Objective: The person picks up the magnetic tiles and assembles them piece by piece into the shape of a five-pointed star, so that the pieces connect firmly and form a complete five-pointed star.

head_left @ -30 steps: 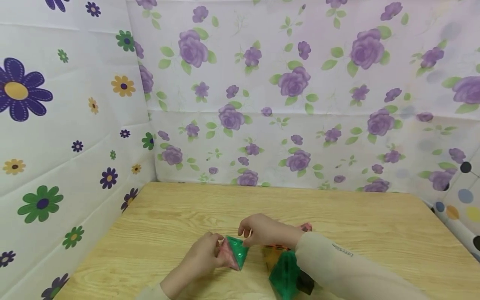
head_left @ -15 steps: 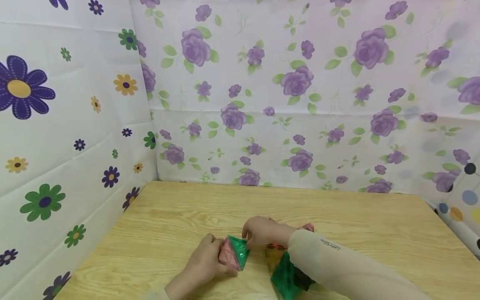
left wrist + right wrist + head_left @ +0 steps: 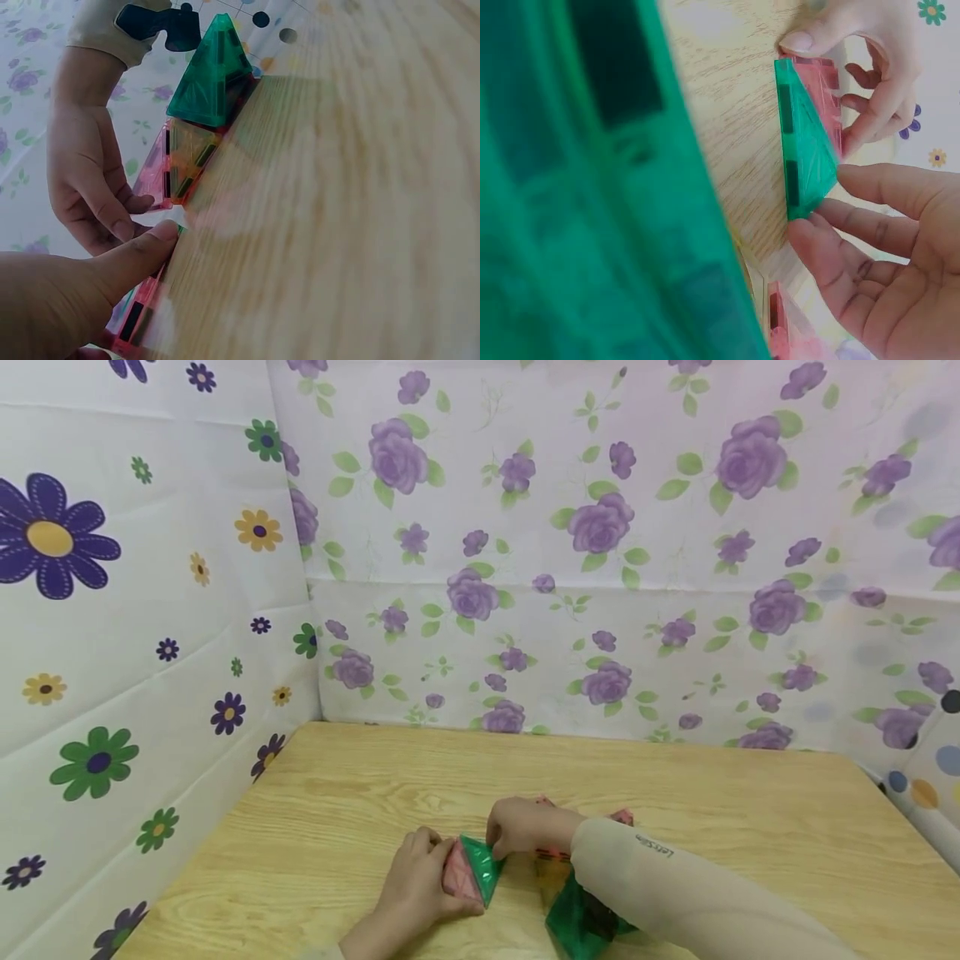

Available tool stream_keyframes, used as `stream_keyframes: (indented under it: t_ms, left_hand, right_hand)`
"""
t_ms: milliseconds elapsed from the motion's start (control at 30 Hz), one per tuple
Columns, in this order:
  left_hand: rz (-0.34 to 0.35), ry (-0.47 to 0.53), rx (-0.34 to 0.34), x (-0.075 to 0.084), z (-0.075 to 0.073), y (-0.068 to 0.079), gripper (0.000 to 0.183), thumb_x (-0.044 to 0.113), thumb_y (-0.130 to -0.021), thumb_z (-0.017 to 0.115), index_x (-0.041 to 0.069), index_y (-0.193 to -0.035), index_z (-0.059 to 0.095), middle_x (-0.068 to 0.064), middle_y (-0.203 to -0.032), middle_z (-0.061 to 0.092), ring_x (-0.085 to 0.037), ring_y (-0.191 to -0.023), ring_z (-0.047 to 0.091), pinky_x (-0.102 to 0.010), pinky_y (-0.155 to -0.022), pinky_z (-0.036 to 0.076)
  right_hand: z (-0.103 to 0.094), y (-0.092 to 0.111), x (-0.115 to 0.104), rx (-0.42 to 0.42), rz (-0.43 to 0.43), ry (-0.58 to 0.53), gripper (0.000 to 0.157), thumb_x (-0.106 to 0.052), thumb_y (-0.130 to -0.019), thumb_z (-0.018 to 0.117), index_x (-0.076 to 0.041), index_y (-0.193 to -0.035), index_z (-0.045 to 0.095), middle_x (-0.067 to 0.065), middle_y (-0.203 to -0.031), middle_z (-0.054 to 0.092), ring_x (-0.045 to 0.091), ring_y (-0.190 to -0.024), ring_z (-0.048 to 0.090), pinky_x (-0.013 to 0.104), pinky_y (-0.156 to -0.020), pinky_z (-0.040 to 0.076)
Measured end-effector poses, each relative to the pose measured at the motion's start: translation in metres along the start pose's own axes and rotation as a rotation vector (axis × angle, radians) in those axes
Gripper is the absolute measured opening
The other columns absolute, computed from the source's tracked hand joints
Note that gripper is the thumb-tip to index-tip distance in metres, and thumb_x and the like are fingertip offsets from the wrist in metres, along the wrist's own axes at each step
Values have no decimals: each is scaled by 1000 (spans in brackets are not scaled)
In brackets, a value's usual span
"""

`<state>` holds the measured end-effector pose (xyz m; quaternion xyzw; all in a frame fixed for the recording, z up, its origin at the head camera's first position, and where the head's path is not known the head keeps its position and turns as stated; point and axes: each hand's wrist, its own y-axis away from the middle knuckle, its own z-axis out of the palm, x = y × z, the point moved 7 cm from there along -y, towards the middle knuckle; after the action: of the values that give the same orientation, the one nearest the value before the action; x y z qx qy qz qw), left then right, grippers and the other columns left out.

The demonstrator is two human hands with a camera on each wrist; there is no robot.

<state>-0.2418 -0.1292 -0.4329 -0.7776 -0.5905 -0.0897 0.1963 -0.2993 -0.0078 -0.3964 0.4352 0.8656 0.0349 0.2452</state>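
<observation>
My left hand (image 3: 416,881) grips a pink translucent magnetic tile (image 3: 459,875) by its edges, with the thumb at the near corner. Edge to edge with it lies a green triangular magnetic tile (image 3: 482,867). The right hand (image 3: 527,827) pinches the green tile's outer corner between thumb and fingers, clearest in the right wrist view, where the green tile (image 3: 806,142) shows dark magnets along one side. Both tiles are on or very near the table. Part of the pink tile (image 3: 135,322) is hidden by the left hand in the left wrist view.
Beside the right forearm stands a group of magnetic tiles: a green pointed piece (image 3: 210,82), an orange tile (image 3: 191,146) and pink tiles (image 3: 155,169). The right sleeve partly covers them in the head view. Flowered cloth (image 3: 525,568) hangs behind the wooden table (image 3: 360,777).
My right hand has closed in on the green tile's corner and now pinches it. My left hand's thumb has shifted along the pink tile's near side. The head view has drifted slightly.
</observation>
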Motion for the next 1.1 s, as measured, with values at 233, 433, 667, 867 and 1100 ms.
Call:
stream_keyframes:
  t_ms: [233,433,667,867,1100]
  left_hand:
    - [14,10,33,0,4,0,96,65,-53,83,0,-121,63,-8,-110,54,-21,-101,49,-42,-88,47]
    - [38,-3,54,0,3,0,98,65,-54,82,1,-125,60,-3,-106,57,-16,-97,49,-38,-87,48]
    - [26,62,17,0,3,-1,101,61,-60,81,0,-133,51,-5,-109,61,-18,-98,56,-39,-87,51]
    - [9,302,-24,2,1,-2,88,48,-72,78,-4,-136,48,-4,-105,61,-8,-84,53,-22,-68,49]
    - [-56,606,-76,1,-4,-4,43,15,-94,60,-4,-132,51,-6,-93,63,-1,-70,52,-16,-59,47]
  right_hand:
    - [-1,5,3,-6,28,-143,7,-7,-82,72,-5,-90,72,1,-86,69,13,-81,60,28,-74,51]
    - [-4,7,6,27,13,-261,10,-5,-84,70,-4,-94,71,5,-86,69,15,-75,61,25,-63,48]
    - [-8,7,11,94,11,-311,10,-5,-85,70,-6,-95,73,5,-88,70,15,-71,59,27,-62,48]
    - [-11,11,15,105,-9,-389,8,-3,-87,68,-6,-93,72,8,-87,70,24,-70,63,28,-56,48]
    - [-20,17,15,89,-20,-379,11,-2,-88,66,-6,-94,73,6,-89,72,17,-71,60,24,-61,49]
